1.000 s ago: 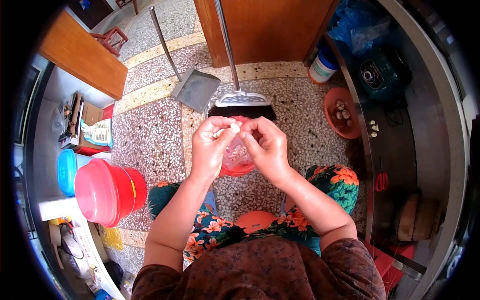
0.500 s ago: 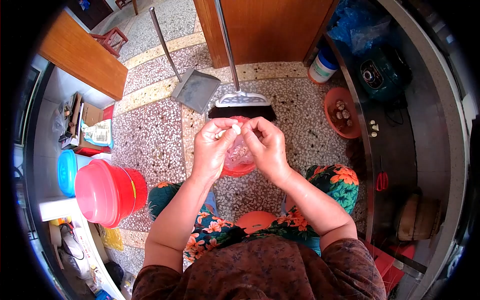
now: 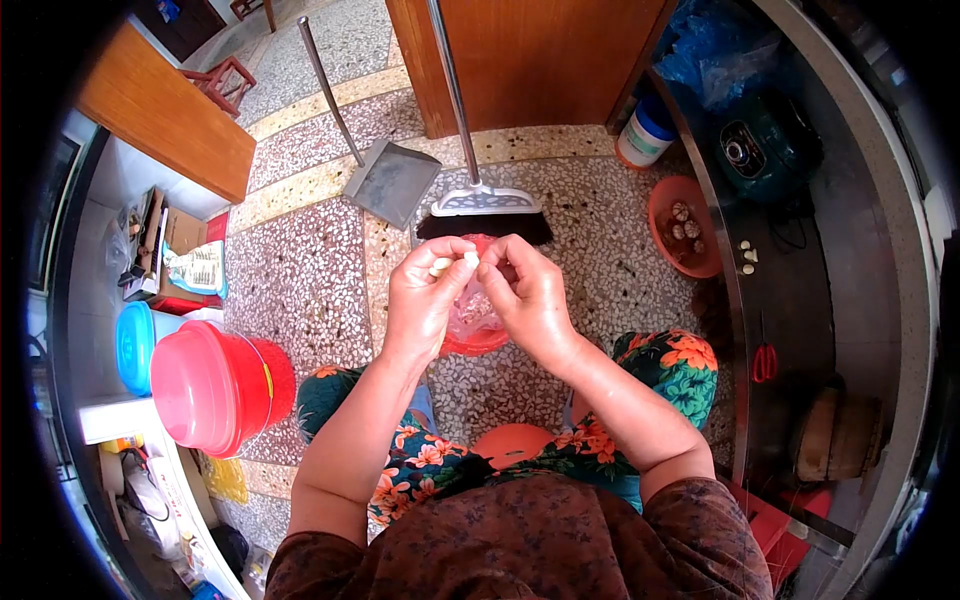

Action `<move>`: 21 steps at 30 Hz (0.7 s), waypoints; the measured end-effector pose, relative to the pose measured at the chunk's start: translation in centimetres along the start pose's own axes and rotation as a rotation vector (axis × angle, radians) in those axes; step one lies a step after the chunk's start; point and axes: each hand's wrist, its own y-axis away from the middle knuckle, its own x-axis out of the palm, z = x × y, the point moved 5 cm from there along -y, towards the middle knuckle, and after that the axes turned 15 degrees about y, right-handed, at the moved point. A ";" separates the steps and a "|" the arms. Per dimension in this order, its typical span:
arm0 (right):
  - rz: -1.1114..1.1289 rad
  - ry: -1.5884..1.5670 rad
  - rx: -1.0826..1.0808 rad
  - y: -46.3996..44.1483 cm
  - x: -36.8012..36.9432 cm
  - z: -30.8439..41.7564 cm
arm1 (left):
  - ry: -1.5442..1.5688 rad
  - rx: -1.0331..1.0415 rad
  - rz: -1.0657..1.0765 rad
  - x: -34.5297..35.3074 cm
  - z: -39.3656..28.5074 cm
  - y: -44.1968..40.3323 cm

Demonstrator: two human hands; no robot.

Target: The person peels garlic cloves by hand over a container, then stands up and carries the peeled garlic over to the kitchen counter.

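My left hand [image 3: 420, 300] is closed over the red basin, pinching a pale peeled garlic clove [image 3: 471, 259] between thumb and fingertips. A second pale clove [image 3: 439, 267] shows in its curled fingers. Right beside the pinched clove is my right hand [image 3: 532, 300], thumb and forefinger pressed together; whatever they grip is too small to make out. Below both hands, the red basin [image 3: 480, 349] holds a clear plastic bag [image 3: 472, 318] with pale, skin-like scraps. Off to the right, whole garlic bulbs [image 3: 683, 222] lie in an orange bowl [image 3: 664, 242].
Several peeled cloves [image 3: 748, 257] and red-handled scissors [image 3: 764, 362] lie on the dark shelf [image 3: 790, 310] at right. Ahead stand a broom [image 3: 484, 200] and a grey dustpan [image 3: 392, 182]. A lidded red bucket [image 3: 215, 385] is at left.
My right thumb and fingertips have shifted slightly against the clove in my left hand. The second clove in the left fingers shows more clearly. Everything else stays put.
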 end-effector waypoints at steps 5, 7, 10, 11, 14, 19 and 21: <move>-0.050 0.139 -0.107 -0.1 -0.2 0.1 | -0.179 0.088 0.020 0.2 -0.3 0.1; -0.038 0.162 -0.117 -0.2 -0.2 0.3 | -0.193 0.087 0.016 0.1 -0.2 0.2; -0.014 0.114 -0.069 -0.2 -0.1 -0.3 | -0.159 0.051 -0.004 0.4 -0.3 0.3; -0.001 0.044 -0.012 -0.3 0.0 -0.7 | -0.109 0.016 -0.019 0.4 -0.2 0.4; 0.031 -0.118 0.067 -0.3 0.0 -0.8 | 0.051 -0.086 0.030 -0.2 0.1 0.2; 0.063 -0.165 0.037 -0.4 0.3 -1.0 | 0.144 -0.114 0.043 -0.1 0.0 0.0; 0.056 -0.177 -0.003 -0.4 0.4 -0.9 | 0.162 -0.131 0.046 -0.3 -0.1 0.0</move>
